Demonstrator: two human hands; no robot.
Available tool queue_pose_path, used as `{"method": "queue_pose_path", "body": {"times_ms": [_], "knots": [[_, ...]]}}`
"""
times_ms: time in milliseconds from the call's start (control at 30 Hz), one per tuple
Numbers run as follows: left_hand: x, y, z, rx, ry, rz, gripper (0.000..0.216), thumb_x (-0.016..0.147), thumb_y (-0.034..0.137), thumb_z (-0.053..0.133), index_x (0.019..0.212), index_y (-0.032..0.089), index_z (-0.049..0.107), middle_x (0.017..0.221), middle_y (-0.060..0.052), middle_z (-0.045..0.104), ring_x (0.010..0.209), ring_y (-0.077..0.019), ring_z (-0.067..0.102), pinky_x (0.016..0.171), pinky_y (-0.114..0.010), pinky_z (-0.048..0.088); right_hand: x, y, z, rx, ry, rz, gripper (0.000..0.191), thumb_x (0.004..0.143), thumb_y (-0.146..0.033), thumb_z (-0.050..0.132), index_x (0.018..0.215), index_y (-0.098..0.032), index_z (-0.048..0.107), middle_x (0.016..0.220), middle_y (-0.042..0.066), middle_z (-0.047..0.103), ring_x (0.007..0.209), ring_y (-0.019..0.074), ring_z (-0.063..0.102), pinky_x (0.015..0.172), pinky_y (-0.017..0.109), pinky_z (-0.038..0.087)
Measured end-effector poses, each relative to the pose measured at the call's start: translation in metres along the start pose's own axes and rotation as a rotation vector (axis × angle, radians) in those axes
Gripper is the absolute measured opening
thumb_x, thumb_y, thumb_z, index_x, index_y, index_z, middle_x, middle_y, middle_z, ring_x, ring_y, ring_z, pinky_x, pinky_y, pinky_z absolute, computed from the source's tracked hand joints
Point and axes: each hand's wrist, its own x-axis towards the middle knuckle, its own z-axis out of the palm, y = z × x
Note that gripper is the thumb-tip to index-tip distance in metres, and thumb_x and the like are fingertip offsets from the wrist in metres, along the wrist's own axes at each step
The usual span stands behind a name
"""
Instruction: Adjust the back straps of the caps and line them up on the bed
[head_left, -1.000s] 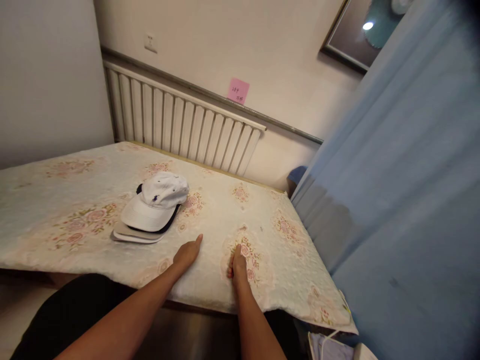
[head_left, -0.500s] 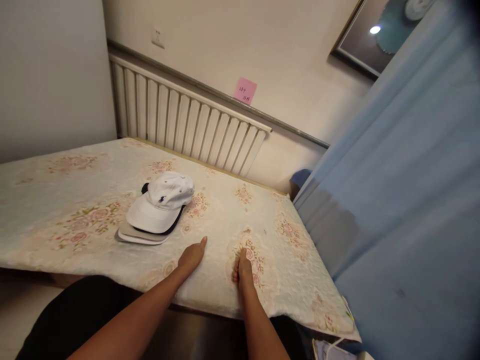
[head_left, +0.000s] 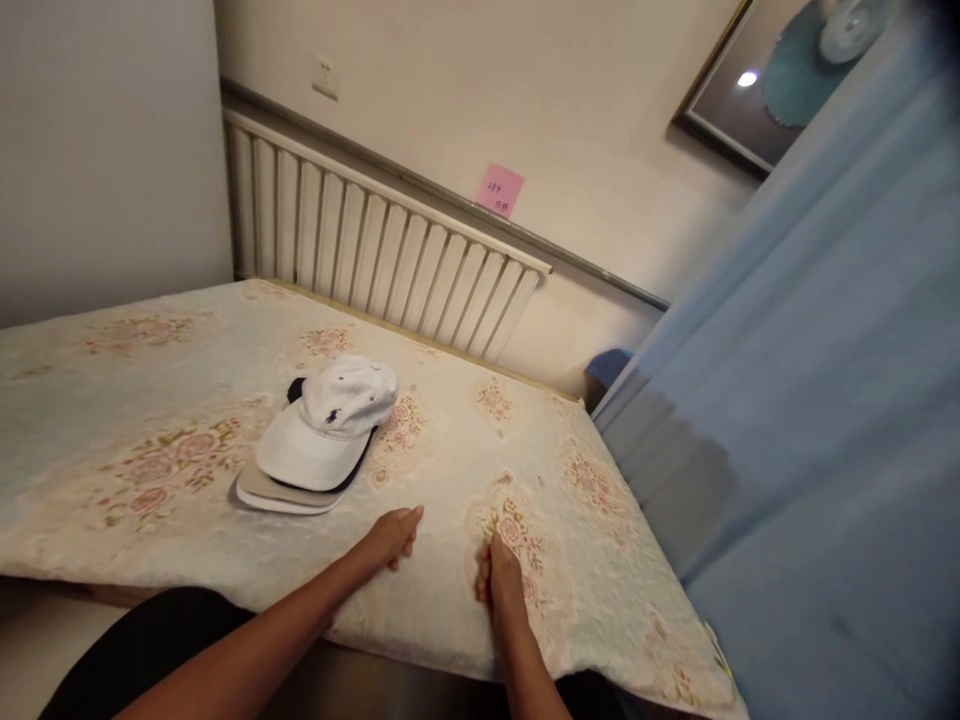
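Note:
My left hand (head_left: 395, 537) is over the near side of a floral bed cover (head_left: 427, 455). Its fingers are curled in, the thumb side points right, and nothing shows in it. To its right is my right hand (head_left: 502, 575), also with curled fingers and no object visible in them. A gap separates the two hands. Left of them lies a stack of baseball caps, nearest to my left hand. On top is a white cap (head_left: 349, 395) with a small dark emblem; dark, beige and white brims show beneath it, the lower caps mostly hidden.
A white radiator (head_left: 367, 240) lines the wall behind the bed, with a pink note (head_left: 499, 190) above it. A blue curtain (head_left: 810, 420) hangs along the right side. A framed picture (head_left: 720, 120) is at upper right, and a grey panel (head_left: 105, 150) stands at left.
The view has tilted slightly, so the scene sits lower. My left hand's fingers now show curled beneath its thumb side. The caps stay in place on the bed cover.

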Motion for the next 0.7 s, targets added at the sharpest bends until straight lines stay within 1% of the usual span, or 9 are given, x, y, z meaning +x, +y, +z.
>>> {"method": "queue_pose_path", "body": {"times_ms": [67,133,200,267,367,433,500,567,700], "knots": [[-0.001,-0.007,-0.011,-0.151,-0.105,0.013,0.047,0.077,0.063,0.037,0.072,0.019,0.051,0.063,-0.003,0.062,0.044,-0.0137,0.051,0.049,-0.031,0.046,-0.002,0.001,0.001,0.045,-0.037,-0.006,0.036,0.074,-0.056,0.045,0.062,-0.022,0.046,0.035,-0.007,0.039,0.026,0.0101,0.035,0.029,0.021,0.025],[-0.002,-0.014,-0.022,-0.301,-0.181,0.033,0.042,0.075,0.06,0.043,0.076,0.019,0.051,0.068,-0.001,0.061,0.048,-0.0111,0.051,0.054,-0.029,0.048,-0.002,-0.003,0.008,0.041,-0.037,0.016,0.031,0.071,-0.051,0.049,0.059,-0.023,0.042,0.035,-0.008,0.04,0.027,0.0099,0.037,0.03,0.021,0.028],[-0.003,-0.019,-0.031,-0.446,-0.23,0.047,0.038,0.075,0.056,0.048,0.08,0.019,0.051,0.072,-0.001,0.06,0.054,-0.0099,0.053,0.06,-0.028,0.049,-0.001,-0.016,0.023,0.015,-0.059,0.015,0.029,0.068,-0.047,0.053,0.058,-0.023,0.04,0.035,-0.008,0.041,0.028,0.0104,0.039,0.031,0.022,0.032],[-0.003,-0.021,-0.037,-0.637,-0.27,0.028,0.034,0.074,0.051,0.054,0.08,0.018,0.051,0.072,-0.001,0.059,0.057,-0.0094,0.053,0.063,-0.026,0.048,-0.002,-0.037,0.046,-0.012,-0.124,-0.019,0.024,0.066,-0.042,0.058,0.063,-0.021,0.048,0.038,-0.008,0.046,0.03,0.0107,0.042,0.032,0.022,0.033],[-0.002,-0.017,-0.039,-0.93,-0.341,-0.047,0.023,0.071,0.037,0.063,0.074,0.017,0.053,0.067,0.0,0.057,0.058,-0.0089,0.053,0.061,-0.023,0.044,-0.009,-0.073,0.092,-0.053,-0.348,-0.098,0.019,0.07,-0.037,0.058,0.07,-0.019,0.054,0.043,-0.006,0.052,0.034,0.0107,0.048,0.037,0.021,0.038],[0.0,-0.011,-0.037,-1.041,-0.38,-0.067,0.017,0.07,0.029,0.064,0.073,0.017,0.052,0.065,0.002,0.054,0.055,-0.0076,0.049,0.056,-0.021,0.04,-0.015,-0.091,0.127,-0.007,-0.42,-0.074,0.016,0.07,-0.033,0.06,0.073,-0.018,0.055,0.05,-0.005,0.057,0.039,0.0106,0.054,0.04,0.021,0.043],[0.003,-0.007,-0.035,-1.122,-0.356,-0.066,0.016,0.071,0.027,0.063,0.073,0.019,0.05,0.062,0.004,0.052,0.051,-0.0073,0.046,0.052,-0.021,0.036,-0.02,-0.102,0.16,0.073,-0.396,0.039,0.015,0.071,-0.031,0.06,0.075,-0.017,0.056,0.06,-0.002,0.063,0.045,0.011,0.059,0.042,0.02,0.045],[0.008,-0.007,-0.034,-1.173,-0.322,-0.045,0.019,0.074,0.032,0.061,0.072,0.02,0.046,0.059,0.006,0.049,0.05,-0.0075,0.044,0.051,-0.021,0.034,-0.023,-0.107,0.188,0.125,-0.378,0.143,0.013,0.07,-0.026,0.063,0.071,-0.016,0.055,0.062,0.0,0.064,0.052,0.0117,0.063,0.047,0.019,0.049],[0.018,-0.016,-0.033,-1.255,-0.336,0.046,0.027,0.075,0.042,0.061,0.072,0.021,0.044,0.057,0.007,0.045,0.051,-0.0077,0.043,0.052,-0.021,0.033,-0.021,-0.11,0.222,0.154,-0.426,0.195,0.014,0.068,-0.022,0.067,0.071,-0.015,0.056,0.062,0.0,0.063,0.053,0.0122,0.064,0.05,0.021,0.052]]}}
